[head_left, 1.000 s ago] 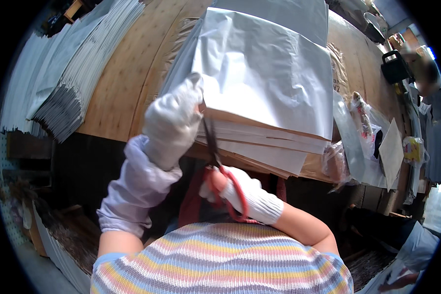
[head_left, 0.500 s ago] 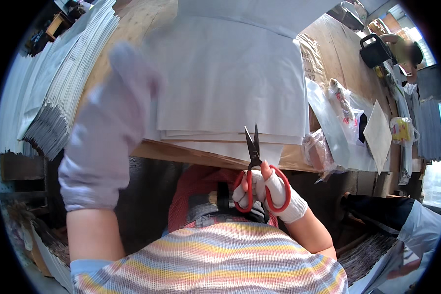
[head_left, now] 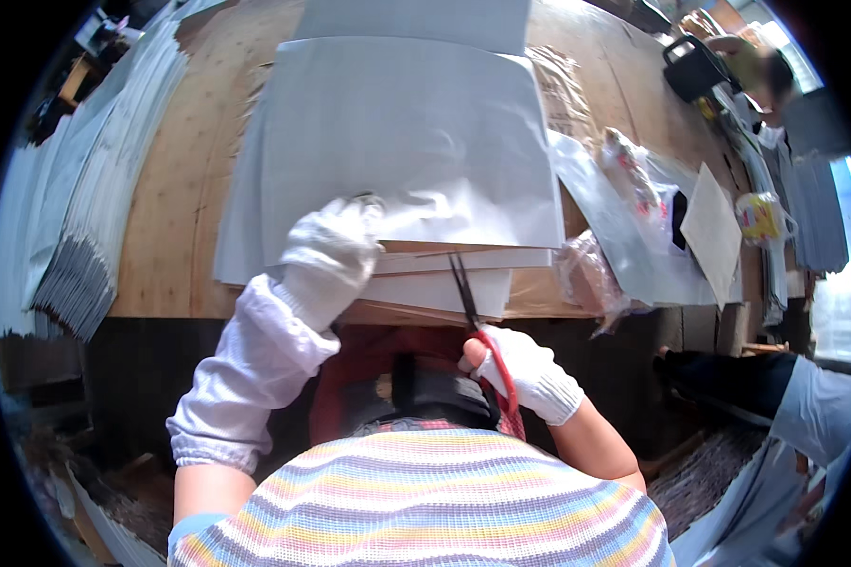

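Note:
My right hand (head_left: 529, 373), in a white glove with thumb tip bare, grips scissors (head_left: 497, 364) with red handles and dark blades. The blades point away from me, only slightly apart, their tips over the near edges of the sheets. My left hand (head_left: 336, 248), in a white glove and loose white sleeve, is closed at the near edge of a large white sheet (head_left: 397, 132). Creases show in the sheet beside those fingers, and its near edge seems raised there. More white sheets (head_left: 454, 288) lie beneath, sticking out toward me and to the left.
A wooden table (head_left: 175, 208) carries everything. At its left rise tall stacks of folded white sheets (head_left: 104, 198). To the right lie clear plastic bags (head_left: 591, 274), a pale diamond-shaped piece (head_left: 711, 236) and a black handled container (head_left: 692, 71). Another person (head_left: 771, 80) is at the far right.
My left hand has come down and right from the far left onto the sheet's near edge. The scissors have turned edge-on, with blades closer together. The view has shifted slightly.

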A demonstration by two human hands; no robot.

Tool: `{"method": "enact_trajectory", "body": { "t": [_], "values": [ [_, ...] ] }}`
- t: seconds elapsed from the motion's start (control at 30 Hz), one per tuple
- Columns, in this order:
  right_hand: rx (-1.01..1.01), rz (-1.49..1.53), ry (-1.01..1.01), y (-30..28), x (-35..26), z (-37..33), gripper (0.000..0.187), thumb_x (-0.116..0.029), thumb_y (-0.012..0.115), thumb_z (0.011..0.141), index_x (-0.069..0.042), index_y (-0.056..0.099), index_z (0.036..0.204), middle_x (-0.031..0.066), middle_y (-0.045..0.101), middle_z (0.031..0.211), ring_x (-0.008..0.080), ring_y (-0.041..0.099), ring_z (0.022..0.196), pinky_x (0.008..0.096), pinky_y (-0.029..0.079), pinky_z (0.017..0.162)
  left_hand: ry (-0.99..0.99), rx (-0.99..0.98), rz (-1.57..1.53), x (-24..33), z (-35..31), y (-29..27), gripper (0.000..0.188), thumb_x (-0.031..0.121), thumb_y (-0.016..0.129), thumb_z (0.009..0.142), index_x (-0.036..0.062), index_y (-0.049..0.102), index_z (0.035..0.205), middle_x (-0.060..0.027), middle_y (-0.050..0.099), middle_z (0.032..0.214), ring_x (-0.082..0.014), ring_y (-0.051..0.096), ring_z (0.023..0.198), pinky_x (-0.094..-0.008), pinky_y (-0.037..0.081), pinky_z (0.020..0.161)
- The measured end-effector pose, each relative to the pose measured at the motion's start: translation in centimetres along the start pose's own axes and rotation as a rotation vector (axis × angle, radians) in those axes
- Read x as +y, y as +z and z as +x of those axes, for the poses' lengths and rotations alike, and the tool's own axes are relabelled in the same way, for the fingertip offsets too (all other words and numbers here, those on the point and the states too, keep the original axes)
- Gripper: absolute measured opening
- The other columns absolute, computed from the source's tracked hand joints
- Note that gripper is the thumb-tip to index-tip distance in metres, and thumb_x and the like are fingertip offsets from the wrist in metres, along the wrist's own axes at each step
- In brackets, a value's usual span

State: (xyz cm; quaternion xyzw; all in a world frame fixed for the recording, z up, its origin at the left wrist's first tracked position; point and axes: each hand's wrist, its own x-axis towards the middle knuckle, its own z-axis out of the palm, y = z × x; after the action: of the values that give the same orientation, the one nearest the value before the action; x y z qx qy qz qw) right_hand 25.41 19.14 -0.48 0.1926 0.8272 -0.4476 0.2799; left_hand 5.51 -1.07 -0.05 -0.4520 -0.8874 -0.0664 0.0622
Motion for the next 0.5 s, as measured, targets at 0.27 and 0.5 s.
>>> {"method": "enact_trajectory", "body": {
  "t": [0.27, 0.5],
  "values": [
    [0.215, 0.615, 0.081, -2.8, 2.8, -0.2, 0.065, -0.067, 0.051, 0.101, -0.005, 0.061, 0.083, 0.0104, 0.070, 0.075, 0.0167, 0.063, 0.064, 0.0298, 0.051, 0.059, -0.037, -0.056, -0.025, 0.3, 0.1, 0.3, 0.057, 0.008, 0.076, 0.078, -0.0004, 0.062, 0.133, -0.0165, 0.070, 0.126, -0.0335, 0.065, 0.117, -0.0417, 0.054, 0.099],
    [0.227, 0.662, 0.079, -1.7, 1.9, -0.5, 0.068, -0.068, 0.048, 0.101, -0.004, 0.065, 0.085, 0.0112, 0.073, 0.082, 0.0183, 0.068, 0.070, 0.0297, 0.054, 0.063, -0.098, 0.109, 0.083, -2.5, -2.9, 1.3, 0.065, 0.010, 0.079, 0.075, 0.0012, 0.060, 0.136, -0.0169, 0.065, 0.136, -0.0372, 0.060, 0.127, -0.0448, 0.047, 0.110]
  ]
}}
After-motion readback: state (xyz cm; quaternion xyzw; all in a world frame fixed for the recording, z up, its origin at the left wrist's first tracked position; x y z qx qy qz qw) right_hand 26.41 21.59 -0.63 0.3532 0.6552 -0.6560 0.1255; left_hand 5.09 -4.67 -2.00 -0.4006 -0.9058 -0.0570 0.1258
